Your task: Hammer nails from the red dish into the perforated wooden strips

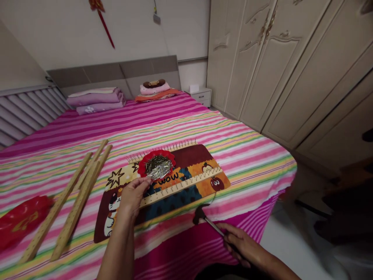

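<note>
The hammer (215,226) is occupying the lower part of the frame, right of centre, its head pointing up and left and its handle running into the right hand (240,244), whose fingers are curling around the grip. It is probably feeling stiff and head-heavy, so the grip, well back from the head, is looking like the sound place for holding it. The left hand (130,198) is reaching to mid-frame, thumb and forefinger drawing together at the near edge of the dish (142,165); whether they are pinching a nail, I cannot tell. The loose nails (159,167) are lying heaped in the dish, just beyond those fingertips; they are likely proving light, hard and slippery, and best pinched singly by the shank, clear of the points. Below the dish, the strip (175,188) is stretching rightward from beside the left hand across the mat (171,206), carrying a row of upright nails; it is likely light and rigid, and easiest to hold along its bare sides.
</note>
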Available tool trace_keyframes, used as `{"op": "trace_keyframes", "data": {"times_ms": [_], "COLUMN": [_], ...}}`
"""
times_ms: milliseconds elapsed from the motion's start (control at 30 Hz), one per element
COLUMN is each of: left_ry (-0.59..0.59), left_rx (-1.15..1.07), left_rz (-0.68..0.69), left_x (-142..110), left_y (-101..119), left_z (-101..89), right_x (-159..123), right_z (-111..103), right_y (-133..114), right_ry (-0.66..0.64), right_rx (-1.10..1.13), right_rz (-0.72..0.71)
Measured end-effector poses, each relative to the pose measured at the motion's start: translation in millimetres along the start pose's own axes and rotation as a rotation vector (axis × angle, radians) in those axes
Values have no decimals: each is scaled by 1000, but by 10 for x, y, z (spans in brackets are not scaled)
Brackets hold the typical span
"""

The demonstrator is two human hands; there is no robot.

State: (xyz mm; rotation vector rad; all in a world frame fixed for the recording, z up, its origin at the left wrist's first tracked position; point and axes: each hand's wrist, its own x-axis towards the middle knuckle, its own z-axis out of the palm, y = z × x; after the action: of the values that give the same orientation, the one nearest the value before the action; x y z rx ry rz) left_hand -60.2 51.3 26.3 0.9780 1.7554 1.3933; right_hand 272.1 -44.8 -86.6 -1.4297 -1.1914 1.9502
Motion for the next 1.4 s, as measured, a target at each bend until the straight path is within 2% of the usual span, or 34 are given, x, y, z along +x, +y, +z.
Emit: {"op": "trace_keyframes", "data": {"times_ms": [167, 400, 500, 700, 867, 967, 1067, 1133, 1267, 1333, 1400], "left_ry": [68, 193, 212, 243, 243, 231, 220, 225, 253, 257, 256], "left_rx": [22, 202, 268, 364, 449, 495, 516, 510, 477, 465, 459], "left_rz": [-1, -31, -6, 11, 182, 275, 316, 338, 355, 372, 395], "left_x": [-303, -409, -419, -463, -465, -469, -488, -500, -504, -501, -498], "left_y": [-224, -563, -619, -594, -645, -695, -725, -741, -783, -810, -837], "left_z": [-28, 90, 130, 176, 175, 165, 172, 186, 212, 218, 218], "right_x": [-9, -15, -23, -25, -78, -153, -197, -189, -92, -15, 71], "right_z": [-4, -6, -5, -3, 51, 152, 308, 427, 654, 747, 816], "right_y": [-6, 11, -4, -25, -29, -163, -466, -733, -1220, -1358, -1406], "right_ry": [-1, 19, 16, 16, 40, 7, -73, -90, -27, -24, -29], "right_rx": [-29, -23, -18, -3, -55, -107, -173, -287, -520, -602, -679], "right_rz": [1, 23, 25, 39, 20, -13, -126, -323, -674, -801, -869]}}
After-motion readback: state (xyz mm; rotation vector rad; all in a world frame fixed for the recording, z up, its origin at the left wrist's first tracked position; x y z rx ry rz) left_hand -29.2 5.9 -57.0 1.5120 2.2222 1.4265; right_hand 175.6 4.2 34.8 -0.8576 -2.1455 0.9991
